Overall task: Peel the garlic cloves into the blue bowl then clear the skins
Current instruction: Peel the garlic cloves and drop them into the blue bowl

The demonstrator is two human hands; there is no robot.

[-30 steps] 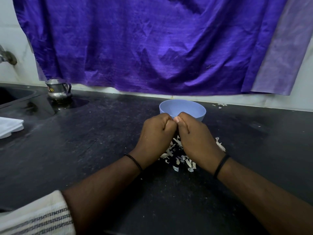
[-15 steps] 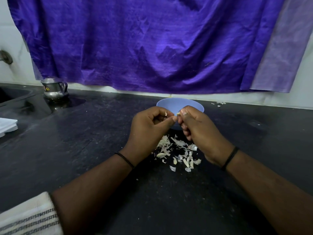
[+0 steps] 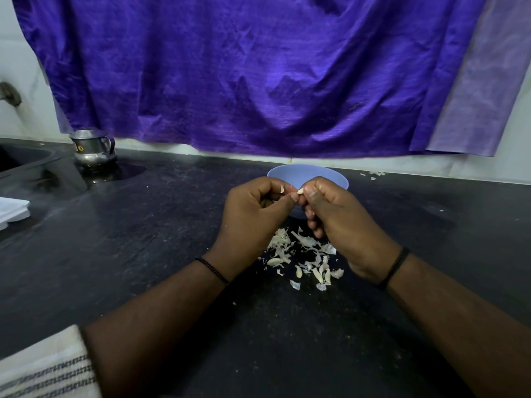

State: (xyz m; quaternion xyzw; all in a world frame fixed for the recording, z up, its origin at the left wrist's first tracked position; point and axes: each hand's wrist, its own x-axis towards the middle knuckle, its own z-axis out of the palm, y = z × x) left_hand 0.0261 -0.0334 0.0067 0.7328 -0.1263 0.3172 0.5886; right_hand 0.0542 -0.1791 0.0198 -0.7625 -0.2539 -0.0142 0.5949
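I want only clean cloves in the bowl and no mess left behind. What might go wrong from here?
1. Both hands, left and right, peel the clove right in front of the bowl, so loose skin may drop in.
2. The clove is small and pinched at the fingertips; the grip might slip.
3. A few skins lie apart near the wall, away from the pile, and could be missed.

Two hands (image 3: 258,214) (image 3: 342,222). One blue bowl (image 3: 330,175). One steel jug (image 3: 93,147). One purple cloth (image 3: 258,73). Garlic skins (image 3: 301,254): many, uncountable.
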